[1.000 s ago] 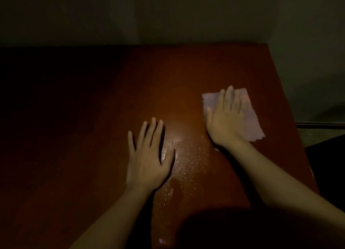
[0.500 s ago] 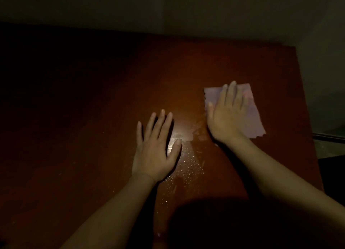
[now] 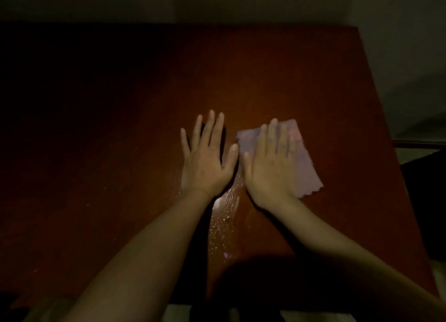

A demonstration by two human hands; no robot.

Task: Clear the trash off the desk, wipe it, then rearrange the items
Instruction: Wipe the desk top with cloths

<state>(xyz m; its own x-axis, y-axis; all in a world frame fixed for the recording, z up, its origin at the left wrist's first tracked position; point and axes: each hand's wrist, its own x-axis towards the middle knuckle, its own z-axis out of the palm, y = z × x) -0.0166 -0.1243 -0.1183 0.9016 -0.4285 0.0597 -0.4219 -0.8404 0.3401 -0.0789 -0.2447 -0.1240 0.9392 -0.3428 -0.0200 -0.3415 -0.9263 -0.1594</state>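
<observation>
In dim light, you are pressing your right hand (image 3: 270, 172) flat on a pale pink cloth (image 3: 306, 167) on the reddish-brown tabletop (image 3: 120, 140). Its fingers are lying straight and close together, curling round nothing. The cloth is sitting right of centre, with its far corner and ragged near-right edge showing past your fingers and palm. Your left hand (image 3: 205, 162) is resting palm-down on the bare wood just beside it, fingers straight and slightly spread, holding nothing.

Set against half a second ago, the cloth and the hand on it are lying closer in. The wide gap then between your hands is now down to a sliver, with the two thumbs nearly touching (whether they actually meet is hard to tell in this light). The wet sheen (image 3: 224, 225) was glinting between the hands. It is now showing mostly nearer you, running from between your wrists toward the near edge and speckled with droplets.

Both bare forearms are reaching in from the bottom. A plain wall (image 3: 217, 3) is standing behind the far edge, and the left part of the tabletop is fading into shadow.
</observation>
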